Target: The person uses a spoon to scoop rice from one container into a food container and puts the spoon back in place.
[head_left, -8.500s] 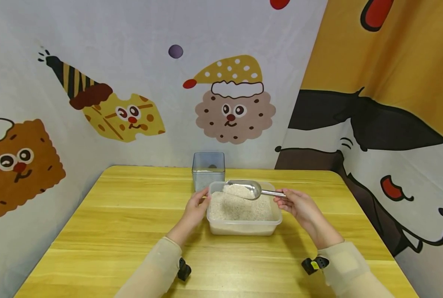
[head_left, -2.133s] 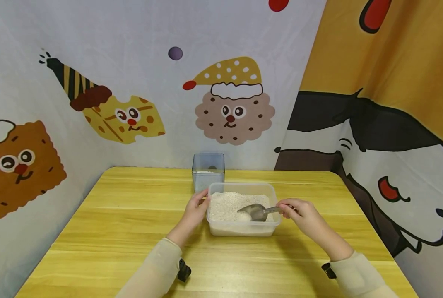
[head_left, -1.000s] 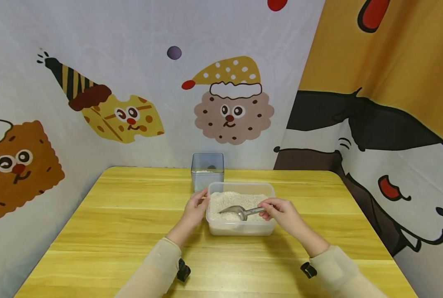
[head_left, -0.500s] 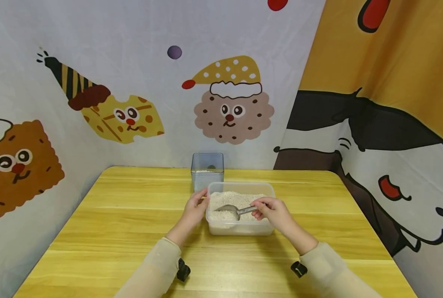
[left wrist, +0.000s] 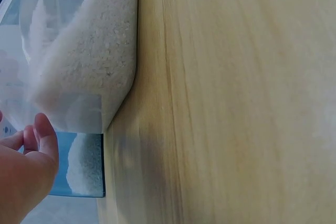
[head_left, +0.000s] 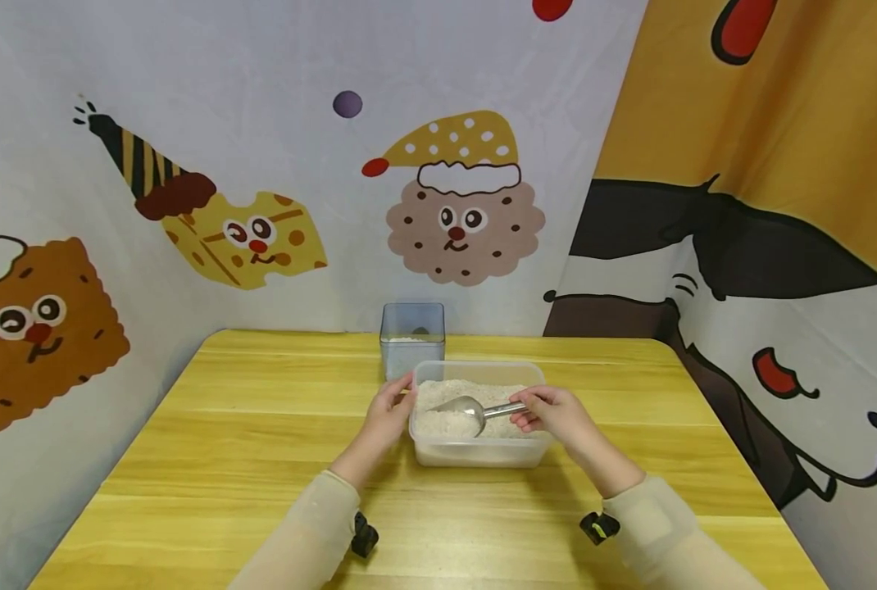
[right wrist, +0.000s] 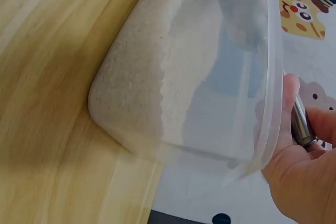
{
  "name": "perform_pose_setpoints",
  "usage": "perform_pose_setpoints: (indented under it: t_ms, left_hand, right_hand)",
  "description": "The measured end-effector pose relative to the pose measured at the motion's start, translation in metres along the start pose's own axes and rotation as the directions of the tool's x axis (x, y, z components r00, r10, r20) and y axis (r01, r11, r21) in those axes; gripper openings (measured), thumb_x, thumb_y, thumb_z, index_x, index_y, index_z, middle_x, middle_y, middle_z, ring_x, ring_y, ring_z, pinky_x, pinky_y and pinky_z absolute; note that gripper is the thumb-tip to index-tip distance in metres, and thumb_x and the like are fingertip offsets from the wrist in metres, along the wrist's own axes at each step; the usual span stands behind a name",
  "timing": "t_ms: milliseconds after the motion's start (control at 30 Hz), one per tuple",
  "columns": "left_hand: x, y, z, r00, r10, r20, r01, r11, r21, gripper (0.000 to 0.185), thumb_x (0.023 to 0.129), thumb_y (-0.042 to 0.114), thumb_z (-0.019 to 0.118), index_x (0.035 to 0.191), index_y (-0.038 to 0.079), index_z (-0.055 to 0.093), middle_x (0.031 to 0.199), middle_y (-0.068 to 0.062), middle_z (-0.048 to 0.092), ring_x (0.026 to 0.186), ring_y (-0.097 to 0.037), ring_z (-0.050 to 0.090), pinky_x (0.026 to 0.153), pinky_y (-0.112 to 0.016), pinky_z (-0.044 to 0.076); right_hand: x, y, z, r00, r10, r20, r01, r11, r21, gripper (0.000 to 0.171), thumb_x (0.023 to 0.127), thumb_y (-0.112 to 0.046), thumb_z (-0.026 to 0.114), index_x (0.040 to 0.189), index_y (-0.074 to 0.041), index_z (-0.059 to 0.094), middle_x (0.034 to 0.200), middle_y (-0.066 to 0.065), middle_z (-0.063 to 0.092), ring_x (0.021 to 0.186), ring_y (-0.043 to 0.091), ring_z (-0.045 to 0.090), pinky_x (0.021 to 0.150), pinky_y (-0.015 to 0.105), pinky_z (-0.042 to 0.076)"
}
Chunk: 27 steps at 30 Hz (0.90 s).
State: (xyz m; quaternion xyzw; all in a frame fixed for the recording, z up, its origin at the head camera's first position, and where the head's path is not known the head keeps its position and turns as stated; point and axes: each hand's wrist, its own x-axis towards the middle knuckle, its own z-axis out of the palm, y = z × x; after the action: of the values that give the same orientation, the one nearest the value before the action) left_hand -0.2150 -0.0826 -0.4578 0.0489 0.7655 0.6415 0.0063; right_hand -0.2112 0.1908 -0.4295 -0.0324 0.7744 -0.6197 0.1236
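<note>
In the head view, my right hand [head_left: 560, 416] grips the handle of a metal scoop [head_left: 465, 406]. The scoop's bowl points left and lies in or just over pale rice [head_left: 508, 422], with a mound of it at its mouth. The rice sits in a clear plastic container [head_left: 483, 456]. Against the container's left wall my left hand [head_left: 383, 418] rests its fingertips near the rim. The left wrist view shows those fingers [left wrist: 46, 136] loosely bent at the outer wall. In the right wrist view, the handle end [right wrist: 301, 124] shows between my right fingers and thumb.
A blue-tinted square container [head_left: 412, 352] with some white rice stands behind the clear container's left corner. Both are on a yellow wooden table [head_left: 261, 410]. A patterned cloth [head_left: 291, 123] hangs behind the table's far edge.
Over the last seconds the scoop goes from above the container down into the rice, then leftward. Since half a second ago it has shifted slightly right and up. The left hand stays put.
</note>
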Motion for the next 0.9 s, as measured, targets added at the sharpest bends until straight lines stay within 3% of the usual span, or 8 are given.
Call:
perform_pose_setpoints:
  t_ms: [467,900]
  left_hand:
    - [-0.001,-0.001,0.001,1.000,0.002,-0.013,-0.002,1.000,0.003,0.043,0.098,0.007,0.049,0.137,-0.010,0.041,0.122,-0.024,0.048,0.111,-0.035,0.052,0.084,-0.025,0.045]
    - [-0.002,0.001,0.002,1.000,-0.003,-0.021,0.003,1.000,0.012,0.043,0.098,0.006,0.049,0.137,-0.009,0.042,0.123,-0.025,0.048,0.110,-0.034,0.052,0.085,-0.027,0.046]
  right_hand:
    - [-0.006,-0.002,-0.018,0.997,0.074,-0.021,-0.072,0.995,0.063,0.035,0.102,-0.013,0.042,0.119,0.016,0.052,0.078,0.004,0.070,0.070,0.010,0.066,0.065,0.023,0.055]
    - [-0.012,0.000,-0.034,0.997,0.071,0.021,-0.074,0.982,0.172,0.042,0.102,-0.019,0.043,0.122,0.017,0.049,0.079,-0.001,0.070,0.072,0.008,0.066,0.068,0.021,0.055]
